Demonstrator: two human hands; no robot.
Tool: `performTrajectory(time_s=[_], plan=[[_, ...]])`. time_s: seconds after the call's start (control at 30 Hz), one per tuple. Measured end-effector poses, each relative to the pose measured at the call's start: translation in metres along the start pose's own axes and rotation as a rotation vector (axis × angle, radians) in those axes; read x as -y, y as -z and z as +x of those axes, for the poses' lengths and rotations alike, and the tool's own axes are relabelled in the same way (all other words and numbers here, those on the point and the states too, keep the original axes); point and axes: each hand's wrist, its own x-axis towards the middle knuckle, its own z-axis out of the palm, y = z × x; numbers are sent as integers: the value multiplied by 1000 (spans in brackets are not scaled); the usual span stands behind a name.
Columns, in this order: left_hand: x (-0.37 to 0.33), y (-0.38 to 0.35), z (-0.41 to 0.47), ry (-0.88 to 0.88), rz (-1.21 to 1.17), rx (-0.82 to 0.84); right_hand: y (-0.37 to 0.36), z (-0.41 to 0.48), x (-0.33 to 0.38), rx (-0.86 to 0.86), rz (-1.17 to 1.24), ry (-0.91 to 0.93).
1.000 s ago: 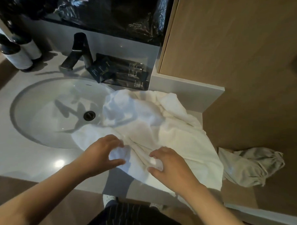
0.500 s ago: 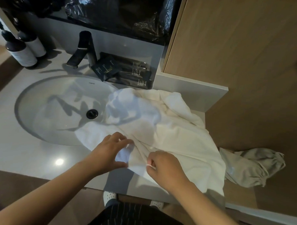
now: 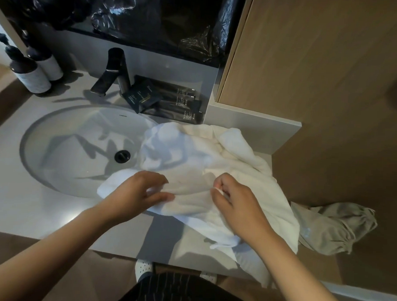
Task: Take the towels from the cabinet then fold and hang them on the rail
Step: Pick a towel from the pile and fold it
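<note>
From my head camera, I look down at a white towel [image 3: 214, 173] lying crumpled on the pale surface [image 3: 19, 210], partly over the sink [image 3: 68, 149] rim. My left hand [image 3: 136, 193] pinches a fold at the towel's near edge between thumb and fingers. My right hand [image 3: 238, 202], just beside it, is clamped on a small bunch of the same cloth. Beyond my left hand stands a dark faucet [image 3: 112, 73]. Right of my right hand hangs a grey cloth [image 3: 333, 229].

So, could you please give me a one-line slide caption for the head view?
Both hands, left hand and right hand, pinch a crumpled white towel beside the sink.
</note>
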Motion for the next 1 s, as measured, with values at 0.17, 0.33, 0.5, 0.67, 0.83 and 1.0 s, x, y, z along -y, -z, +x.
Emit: performTrajectory(time_s=[0.17,0.33,0.5,0.67,0.83,1.0], plan=[[-30,25,14,0,-196,-22,27,14,16,-148,158,1],[-66,38,41,-35,-295,-149,62,30,29,-310,307,-19],[-68,29,55,-49,-145,-257,84,55,9,-478,473,-273],[-48,10,50,-38,13,-183,81,53,-26,-500,350,-498],[-33,-7,47,-17,-12,-123,52,12,-26,-458,118,-325],[-25,-13,48,54,-33,-90,32,-4,-24,-330,115,-381]])
